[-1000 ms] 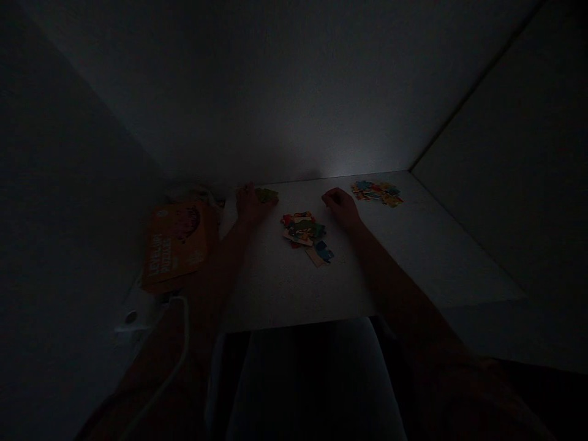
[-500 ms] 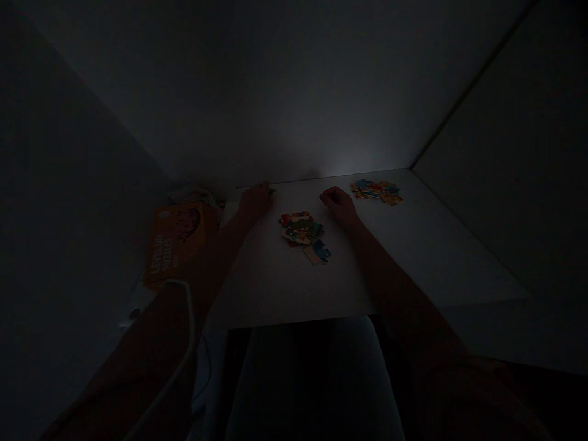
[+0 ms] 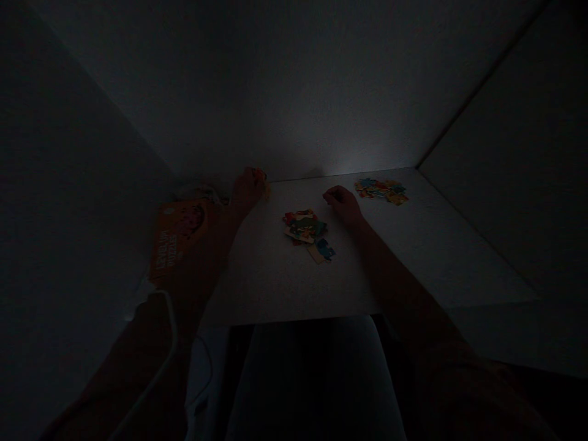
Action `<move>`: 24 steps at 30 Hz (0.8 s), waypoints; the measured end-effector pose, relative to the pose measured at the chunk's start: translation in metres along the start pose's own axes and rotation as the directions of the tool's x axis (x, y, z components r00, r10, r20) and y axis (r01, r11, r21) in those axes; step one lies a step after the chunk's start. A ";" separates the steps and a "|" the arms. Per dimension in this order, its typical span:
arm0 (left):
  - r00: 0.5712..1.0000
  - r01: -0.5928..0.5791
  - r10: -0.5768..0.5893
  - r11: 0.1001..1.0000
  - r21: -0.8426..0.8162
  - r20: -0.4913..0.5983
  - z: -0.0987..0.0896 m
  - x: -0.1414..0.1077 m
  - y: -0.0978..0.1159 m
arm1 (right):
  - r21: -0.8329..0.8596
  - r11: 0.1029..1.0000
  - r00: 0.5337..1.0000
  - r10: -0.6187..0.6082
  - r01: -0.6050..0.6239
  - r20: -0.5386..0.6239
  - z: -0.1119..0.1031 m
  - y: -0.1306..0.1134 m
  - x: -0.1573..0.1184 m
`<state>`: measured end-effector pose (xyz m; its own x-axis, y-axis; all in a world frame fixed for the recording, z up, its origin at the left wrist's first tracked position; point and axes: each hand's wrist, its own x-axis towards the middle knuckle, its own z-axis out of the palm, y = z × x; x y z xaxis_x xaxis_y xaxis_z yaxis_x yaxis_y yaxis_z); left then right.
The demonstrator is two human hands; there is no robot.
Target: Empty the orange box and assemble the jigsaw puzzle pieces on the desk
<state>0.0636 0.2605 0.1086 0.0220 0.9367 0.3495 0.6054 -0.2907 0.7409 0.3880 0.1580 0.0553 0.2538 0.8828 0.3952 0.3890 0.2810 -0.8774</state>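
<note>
My left hand (image 3: 248, 186) is closed on orange and yellow puzzle pieces (image 3: 263, 181), raised near the back edge of the white table (image 3: 275, 294). To the right, my right hand (image 3: 340, 202) rests with its fingers curled and pinched; whatever they hold, if anything, is too dark to make out. Between and just in front of the hands lies a pile of puzzle pieces (image 3: 304, 225), with a blue and beige piece (image 3: 321, 250) at its near side. A second heap of pieces (image 3: 381, 189) sits beyond my right hand at the back right.
An orange puzzle box (image 3: 179, 236) stands at the table's left side, partly behind my left arm. A white cable (image 3: 171, 324) passes over that forearm. Walls rise behind the table and on both sides. The scene is very dark.
My left hand has lifted and moved slightly left, and orange and yellow pieces now show at its fingers. The right hand has stayed almost in place. The view has shifted a little.
</note>
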 end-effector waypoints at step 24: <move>0.999 -0.025 -0.006 0.657 -0.754 -0.038 0.072 -0.077 -0.009 | 0.030 0.999 0.982 -0.048 0.043 0.181 0.025 -0.034 -0.014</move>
<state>0.1143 0.2050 0.0339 -0.0120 0.9303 0.3667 -0.2028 -0.3613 0.9101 0.3490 0.1454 0.0729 0.0706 0.9219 0.3809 0.3733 0.3297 -0.8671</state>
